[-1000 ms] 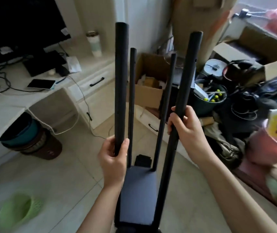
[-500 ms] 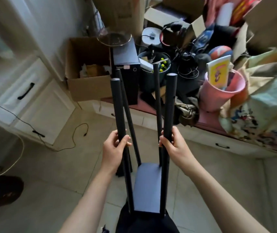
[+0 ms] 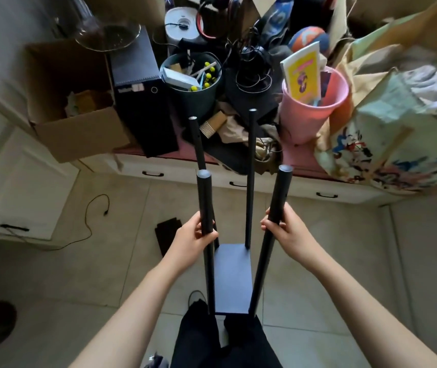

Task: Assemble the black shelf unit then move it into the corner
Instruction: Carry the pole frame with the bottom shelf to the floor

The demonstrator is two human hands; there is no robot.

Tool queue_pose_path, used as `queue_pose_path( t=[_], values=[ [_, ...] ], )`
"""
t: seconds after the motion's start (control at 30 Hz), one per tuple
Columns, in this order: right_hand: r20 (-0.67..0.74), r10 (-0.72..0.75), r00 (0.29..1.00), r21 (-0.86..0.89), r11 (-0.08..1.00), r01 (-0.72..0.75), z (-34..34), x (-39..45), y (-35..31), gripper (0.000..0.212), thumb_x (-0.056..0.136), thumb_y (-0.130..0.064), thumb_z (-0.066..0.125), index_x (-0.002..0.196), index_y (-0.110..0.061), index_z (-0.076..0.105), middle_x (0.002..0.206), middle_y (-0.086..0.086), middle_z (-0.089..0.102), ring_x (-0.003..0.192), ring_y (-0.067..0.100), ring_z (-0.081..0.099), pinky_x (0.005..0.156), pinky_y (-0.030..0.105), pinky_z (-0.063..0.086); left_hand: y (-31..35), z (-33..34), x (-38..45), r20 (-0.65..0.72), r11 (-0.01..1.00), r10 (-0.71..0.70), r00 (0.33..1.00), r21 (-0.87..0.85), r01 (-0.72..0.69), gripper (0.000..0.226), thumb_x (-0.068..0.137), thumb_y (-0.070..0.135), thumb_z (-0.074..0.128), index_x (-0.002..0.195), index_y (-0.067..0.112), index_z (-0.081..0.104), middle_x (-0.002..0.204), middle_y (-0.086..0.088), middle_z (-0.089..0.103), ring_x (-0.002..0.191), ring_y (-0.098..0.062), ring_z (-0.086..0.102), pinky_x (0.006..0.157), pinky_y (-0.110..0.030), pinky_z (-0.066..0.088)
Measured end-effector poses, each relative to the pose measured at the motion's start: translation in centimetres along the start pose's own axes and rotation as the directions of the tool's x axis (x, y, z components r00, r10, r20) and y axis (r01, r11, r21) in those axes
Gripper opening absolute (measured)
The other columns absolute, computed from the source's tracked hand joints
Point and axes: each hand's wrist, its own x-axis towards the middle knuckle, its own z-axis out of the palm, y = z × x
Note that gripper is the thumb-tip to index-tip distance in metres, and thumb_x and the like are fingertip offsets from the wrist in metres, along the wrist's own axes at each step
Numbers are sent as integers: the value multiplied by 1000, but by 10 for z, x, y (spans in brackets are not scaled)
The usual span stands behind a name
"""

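Nearest, at six o'clock, the black shelf unit [image 3: 233,277] stands on the tiled floor [image 3: 318,274], its long axis upright. Both hands curl round its near posts, the left hand [image 3: 194,240] and the right hand [image 3: 286,232] level, equally close. Open floor lies at nine o'clock; cluttered drawers [image 3: 238,183] block twelve o'clock.

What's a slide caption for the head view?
Left hand and right hand grip two near posts of the black shelf unit.

A pink bucket [image 3: 315,112] stands beside a dark green bin [image 3: 193,94].
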Motion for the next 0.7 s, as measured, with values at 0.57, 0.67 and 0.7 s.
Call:
queue_pose_path(
  t=[0.57,0.67,0.7],
  values=[
    [-104,262,960,137,959,-247,0,82,157,27,80,0,70,85,-26,63,89,-8,72,91,8,67,85,28,52,-82,114,112,-174,967,-223,959,84,240,25,93,11,69,87,33,59,89,13,68,83,5,62,68,-6,39],
    [-130,285,950,138,954,-267,6,95,182,28,81,0,71,86,-26,63,91,-10,71,92,7,67,80,23,48,-97,131,125,-186,957,-256,949,90,276,19,96,10,65,94,28,59,92,14,65,89,2,60,71,-10,39],
    [-144,298,944,130,951,-280,8,99,190,27,80,1,70,87,-25,63,91,-10,71,92,9,66,79,23,48,-103,136,129,-191,954,-264,946,94,285,16,96,10,64,97,26,59,92,15,64,89,0,60,72,-12,40]
  ],
)
